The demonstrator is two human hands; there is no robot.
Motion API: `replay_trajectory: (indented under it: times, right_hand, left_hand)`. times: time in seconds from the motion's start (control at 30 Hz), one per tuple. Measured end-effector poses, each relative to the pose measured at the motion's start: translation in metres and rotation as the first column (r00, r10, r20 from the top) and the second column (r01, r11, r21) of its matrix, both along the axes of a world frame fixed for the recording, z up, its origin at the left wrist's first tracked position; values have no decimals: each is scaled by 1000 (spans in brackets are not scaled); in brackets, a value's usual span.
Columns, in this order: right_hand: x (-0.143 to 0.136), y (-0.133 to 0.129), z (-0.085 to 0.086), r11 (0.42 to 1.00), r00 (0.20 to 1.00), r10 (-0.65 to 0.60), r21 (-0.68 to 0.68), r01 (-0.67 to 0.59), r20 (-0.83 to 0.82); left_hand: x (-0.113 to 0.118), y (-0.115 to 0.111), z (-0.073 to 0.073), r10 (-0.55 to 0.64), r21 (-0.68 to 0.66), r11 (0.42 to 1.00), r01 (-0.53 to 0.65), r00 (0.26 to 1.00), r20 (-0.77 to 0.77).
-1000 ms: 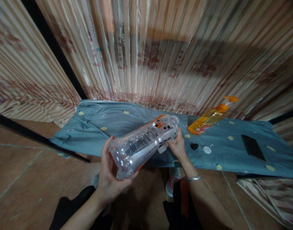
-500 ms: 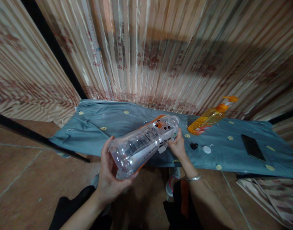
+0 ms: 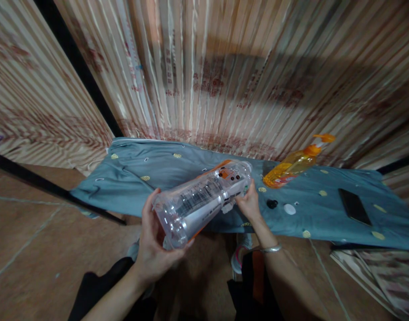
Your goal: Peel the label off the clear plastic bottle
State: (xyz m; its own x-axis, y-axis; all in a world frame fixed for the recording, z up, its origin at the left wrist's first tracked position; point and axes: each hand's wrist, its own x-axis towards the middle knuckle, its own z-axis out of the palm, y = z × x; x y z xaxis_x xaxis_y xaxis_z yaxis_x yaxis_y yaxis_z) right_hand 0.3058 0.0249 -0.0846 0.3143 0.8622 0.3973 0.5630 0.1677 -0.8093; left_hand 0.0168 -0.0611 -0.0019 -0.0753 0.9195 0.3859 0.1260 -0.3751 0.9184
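A large clear plastic bottle with a silver and orange label lies tilted between my two hands, above the front edge of the cloth-covered table. My left hand is wrapped around its wide bottom end at the lower left. At the other end, my right hand grips the bottle from the right side, its fingers partly hidden. To the right on the table stands a pump bottle of yellow-orange liquid with an orange pump head. Nearer my right hand are a small black object and a white round cap.
The narrow table wears a blue-green cloth with yellow prints. A dark phone lies at its right. Behind hangs a striped curtain; a black post rises at the left. My feet are on the brown floor.
My view has shifted very slightly. Both hands keep the same hold on the bottle, and nothing on the table has visibly moved.
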Motion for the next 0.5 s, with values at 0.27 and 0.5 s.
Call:
replay_trajectory:
  times: [0.27, 0.5]
  right_hand:
    - [2, 1, -1, 1000, 1000, 7, 6, -7, 6]
    - [2, 1, -2, 1000, 1000, 4, 2, -4, -10]
  left_hand:
    - [0, 0, 0, -2, 25, 1000, 2, 1000, -5]
    - [1, 0, -2, 5, 69, 998, -4, 1000, -21]
